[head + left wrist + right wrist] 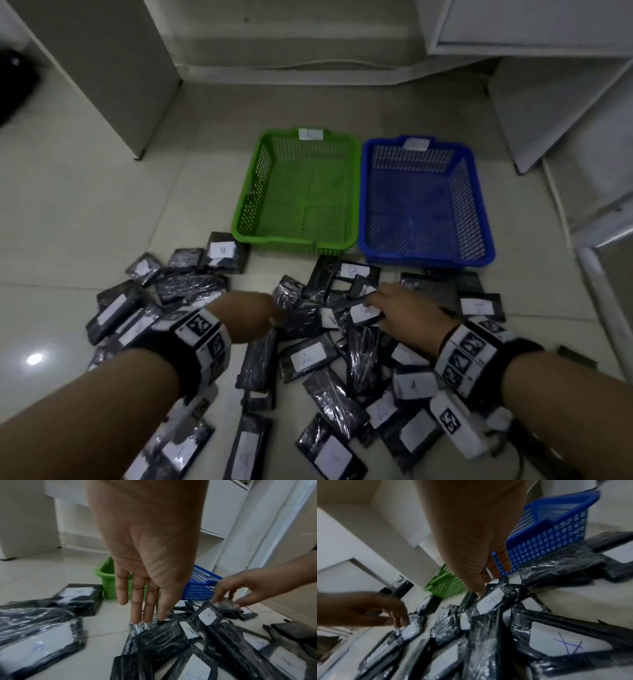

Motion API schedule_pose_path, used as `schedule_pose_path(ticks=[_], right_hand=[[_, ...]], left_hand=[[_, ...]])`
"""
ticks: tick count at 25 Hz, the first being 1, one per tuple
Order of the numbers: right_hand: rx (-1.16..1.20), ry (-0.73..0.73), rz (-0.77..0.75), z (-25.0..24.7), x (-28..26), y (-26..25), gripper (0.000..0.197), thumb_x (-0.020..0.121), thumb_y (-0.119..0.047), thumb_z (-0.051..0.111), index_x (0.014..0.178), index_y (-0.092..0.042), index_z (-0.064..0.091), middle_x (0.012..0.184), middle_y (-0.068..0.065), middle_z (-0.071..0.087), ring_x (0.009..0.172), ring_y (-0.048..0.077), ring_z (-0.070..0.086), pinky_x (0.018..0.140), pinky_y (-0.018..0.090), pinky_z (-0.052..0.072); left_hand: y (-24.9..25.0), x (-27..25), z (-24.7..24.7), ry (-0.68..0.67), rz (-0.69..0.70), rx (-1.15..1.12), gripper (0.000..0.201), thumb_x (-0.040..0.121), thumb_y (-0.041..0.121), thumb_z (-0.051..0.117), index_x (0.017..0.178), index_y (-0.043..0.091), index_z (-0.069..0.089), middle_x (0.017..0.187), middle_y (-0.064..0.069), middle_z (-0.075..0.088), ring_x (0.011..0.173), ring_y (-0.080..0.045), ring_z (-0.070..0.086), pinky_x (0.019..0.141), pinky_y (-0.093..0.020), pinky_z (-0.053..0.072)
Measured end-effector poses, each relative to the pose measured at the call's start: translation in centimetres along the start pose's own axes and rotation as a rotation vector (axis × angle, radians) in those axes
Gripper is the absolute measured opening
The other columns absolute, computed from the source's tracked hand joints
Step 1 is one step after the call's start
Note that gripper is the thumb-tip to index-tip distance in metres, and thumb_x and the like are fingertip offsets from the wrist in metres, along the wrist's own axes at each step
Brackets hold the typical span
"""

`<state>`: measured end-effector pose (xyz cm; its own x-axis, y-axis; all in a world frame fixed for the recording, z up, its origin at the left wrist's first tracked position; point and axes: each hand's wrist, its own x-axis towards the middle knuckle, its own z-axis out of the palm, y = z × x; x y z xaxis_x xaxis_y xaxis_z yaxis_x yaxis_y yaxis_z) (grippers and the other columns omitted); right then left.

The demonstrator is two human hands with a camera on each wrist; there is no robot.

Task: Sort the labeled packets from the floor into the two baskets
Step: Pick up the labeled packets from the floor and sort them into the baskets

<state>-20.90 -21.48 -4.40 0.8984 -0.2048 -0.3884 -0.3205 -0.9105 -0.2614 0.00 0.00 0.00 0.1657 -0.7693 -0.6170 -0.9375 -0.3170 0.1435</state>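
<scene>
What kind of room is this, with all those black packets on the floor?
Probably an indoor room in a home or office, though I can't tell which. The floor is pale glossy tile, white cabinets stand along the walls, and a green basket and a blue basket sit side by side.

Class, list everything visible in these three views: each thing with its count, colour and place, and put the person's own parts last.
green basket: one, green, on the floor left of the blue one, nothing in it, white tag on far rim.
blue basket: one, blue, touching or nearly touching the green one's right side, nothing in it, white tag on far rim.
packets: several dozen, black in clear wrap with white labels, heaped on the floor in front of the baskets; some labels read A, some B.
white furniture: pale panels and shelves, behind and to the right.
floor: pale glossy tiles.
wristbands: two, black with white marker squares, one on each wrist.
left hand: fingers straight, tips on a packet.
right hand: fingertips on a packet labelled B.
</scene>
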Motion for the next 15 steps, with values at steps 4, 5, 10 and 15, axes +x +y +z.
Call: schedule_pose_path(ticks=[4,5,10,15], right_hand=[[-0.125,0.044,-0.042,3.0,3.3,1.6,0.049,0.089,-0.019,0.054,0.136,-0.020,0.044,0.128,0.003,0.045,0.118,0.024,0.043,0.087,0.037,0.047],[-0.129,0.027,-0.020,3.9,3.7,1.8,0.051,0.089,-0.021,0.055,0.138,-0.020,0.041,0.130,0.002,0.043,0.119,0.023,0.042,0.087,0.037,0.046],[-0.082,0.101,0.099,5.7,3.9,1.2,0.048,0.081,-0.013,0.062,0.126,-0.017,0.047,0.122,0.004,0.049,0.110,0.025,0.042,0.085,0.038,0.046],[0.152,0.046,0.179,3.7,4.1,0.7,0.030,0.082,-0.005,0.060,0.109,-0.018,0.056,0.112,0.001,0.057,0.102,0.018,0.044,0.072,0.027,0.033]], left_hand=[[0.6,4.9,2.1,0.128,-0.023,-0.010,0.041,0.088,0.037,0.052,0.127,0.026,0.049,0.127,-0.001,0.052,0.114,-0.023,0.054,0.088,-0.036,0.049],[0.6,5.9,3.2,0.120,-0.032,-0.039,0.048,0.085,0.040,0.056,0.130,0.025,0.046,0.129,-0.001,0.049,0.116,-0.023,0.052,0.089,-0.037,0.049],[1.8,8.1,6.4,0.205,-0.042,0.003,0.064,0.077,0.039,0.064,0.132,0.021,0.038,0.129,-0.004,0.048,0.118,-0.026,0.047,0.092,-0.037,0.044],[0.0,8.5,5.9,0.301,0.053,-0.302,0.045,0.073,0.030,0.069,0.114,0.023,0.054,0.115,0.000,0.055,0.109,-0.022,0.053,0.087,-0.033,0.046]])
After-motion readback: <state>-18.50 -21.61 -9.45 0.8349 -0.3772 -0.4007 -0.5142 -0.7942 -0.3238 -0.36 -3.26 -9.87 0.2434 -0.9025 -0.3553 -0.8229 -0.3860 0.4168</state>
